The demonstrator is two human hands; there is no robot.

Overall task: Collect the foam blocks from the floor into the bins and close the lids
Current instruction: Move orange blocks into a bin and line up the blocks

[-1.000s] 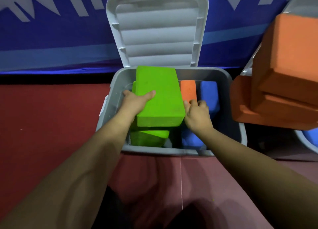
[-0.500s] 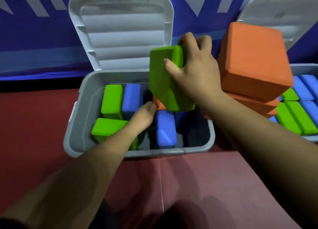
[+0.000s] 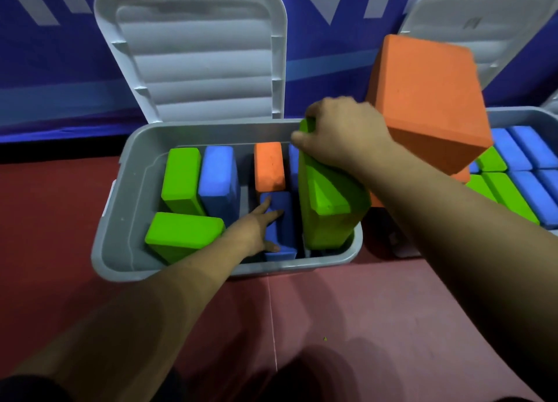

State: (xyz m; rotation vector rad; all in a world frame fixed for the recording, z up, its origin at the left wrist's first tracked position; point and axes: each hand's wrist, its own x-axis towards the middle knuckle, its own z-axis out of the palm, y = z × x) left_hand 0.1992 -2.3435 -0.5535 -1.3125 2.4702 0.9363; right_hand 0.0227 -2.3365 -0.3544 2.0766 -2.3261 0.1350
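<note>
Green foam block point(image 3: 329, 202), gripped at its top end by the right hand point(image 3: 341, 132), stands on end against the right wall of an open grey bin point(image 3: 120, 220). Its lower end is down in the near right corner. The fingers and thumb of that hand are curled round the block's top.

The left hand point(image 3: 256, 226) reaches over the bin's near rim with fingers straight and slightly spread. Its fingertips rest on a blue block point(image 3: 283, 217) lying low in the middle of the bin. Just beyond that block, toward the far wall, a small orange block point(image 3: 268, 166) stands close beside the held one.

Along the bin's left side an upright green block point(image 3: 181, 181) and an upright blue block point(image 3: 217, 178) stand touching each other. A flat green block point(image 3: 181, 235) fills the near left corner. The bin's ribbed lid point(image 3: 193, 54) is swung back against a blue banner point(image 3: 45, 69), and the bin sits on a red floor point(image 3: 45, 220).

To the right, a large orange block point(image 3: 428, 99), tilted on one corner, rises between this bin and a second bin point(image 3: 519, 114), whose second lid point(image 3: 483, 14) is likewise raised. What the orange block rests on is hidden behind the right forearm. Blue blocks point(image 3: 528, 150) and green blocks point(image 3: 510, 196) lie packed in rows inside the second bin.
</note>
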